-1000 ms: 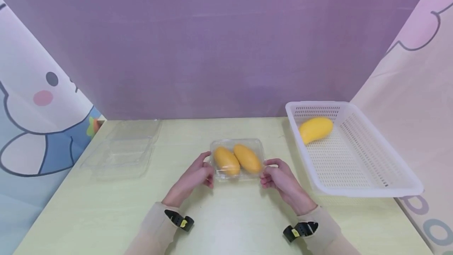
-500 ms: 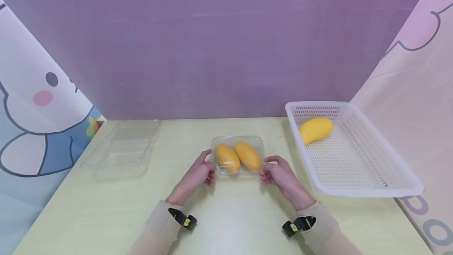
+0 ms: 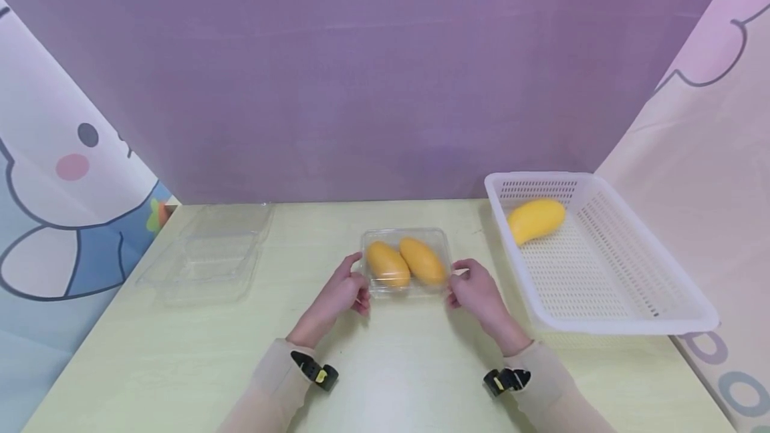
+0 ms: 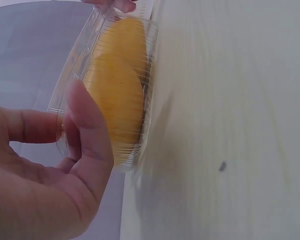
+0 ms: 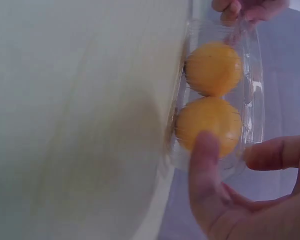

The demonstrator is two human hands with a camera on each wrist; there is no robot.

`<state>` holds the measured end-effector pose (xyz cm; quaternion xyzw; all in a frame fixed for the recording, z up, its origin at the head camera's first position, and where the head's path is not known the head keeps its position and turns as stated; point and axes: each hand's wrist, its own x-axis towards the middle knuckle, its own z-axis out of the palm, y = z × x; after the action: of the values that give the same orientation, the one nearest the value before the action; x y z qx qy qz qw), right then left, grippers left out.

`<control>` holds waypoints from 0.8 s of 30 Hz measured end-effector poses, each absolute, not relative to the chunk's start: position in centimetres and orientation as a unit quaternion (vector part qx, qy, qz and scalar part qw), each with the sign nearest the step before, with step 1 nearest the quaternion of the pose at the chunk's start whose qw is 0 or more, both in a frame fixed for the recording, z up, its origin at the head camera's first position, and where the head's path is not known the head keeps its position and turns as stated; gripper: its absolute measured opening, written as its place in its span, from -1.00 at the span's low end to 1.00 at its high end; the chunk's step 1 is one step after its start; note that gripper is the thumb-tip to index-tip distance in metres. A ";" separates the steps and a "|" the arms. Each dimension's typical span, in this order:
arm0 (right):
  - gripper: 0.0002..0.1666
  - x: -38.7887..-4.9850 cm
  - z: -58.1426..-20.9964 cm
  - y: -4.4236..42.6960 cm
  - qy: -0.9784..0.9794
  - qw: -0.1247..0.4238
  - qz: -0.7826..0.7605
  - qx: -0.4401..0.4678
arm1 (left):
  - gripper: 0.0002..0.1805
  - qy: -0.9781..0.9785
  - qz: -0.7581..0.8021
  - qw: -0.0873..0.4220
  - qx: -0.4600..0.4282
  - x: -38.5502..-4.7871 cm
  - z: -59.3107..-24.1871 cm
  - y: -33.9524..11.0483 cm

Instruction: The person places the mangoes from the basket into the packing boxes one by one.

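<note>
A clear plastic box (image 3: 406,289) with its lid down holds two yellow-orange mangoes (image 3: 388,264) side by side, at the middle of the table. The left hand (image 3: 338,293) grips the box's left near corner; in the left wrist view its thumb and fingers (image 4: 85,112) pinch the rim. At the right near corner, the right hand (image 3: 479,291) pinches the rim between thumb and finger, as the right wrist view also shows with its thumb (image 5: 205,160) beside one mango (image 5: 208,125).
A white perforated basket (image 3: 607,272) at the right holds one yellow mango (image 3: 537,219) in its far left corner. Open clear plastic boxes (image 3: 210,259) lie at the table's far left. A purple panel (image 3: 385,85) stands behind the table (image 3: 385,366).
The box with the two mangoes has shifted slightly away from the person and to the right, and both hands have moved along with it.
</note>
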<state>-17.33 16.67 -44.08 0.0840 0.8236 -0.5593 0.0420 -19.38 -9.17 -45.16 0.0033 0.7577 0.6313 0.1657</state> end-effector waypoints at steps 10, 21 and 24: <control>-0.28 -17.3 -42.0 15.0 0.950 -0.055 -0.304 -0.039 | -0.22 0.759 0.631 0.159 0.009 -19.4 -44.9 -8.7; -0.21 -18.1 -40.6 12.1 0.970 -0.025 -0.188 -0.150 | -0.23 0.755 0.637 0.152 0.006 -19.6 -45.1 -8.1; -0.19 -18.4 -40.5 11.7 0.976 0.001 -0.168 -0.141 | -0.24 0.754 0.640 0.146 0.007 -19.7 -45.2 -8.0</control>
<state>-18.38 11.68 -40.46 -0.1406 0.9757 -0.1682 0.0012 -19.69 -7.99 -45.19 0.0069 0.7542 0.6402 0.1457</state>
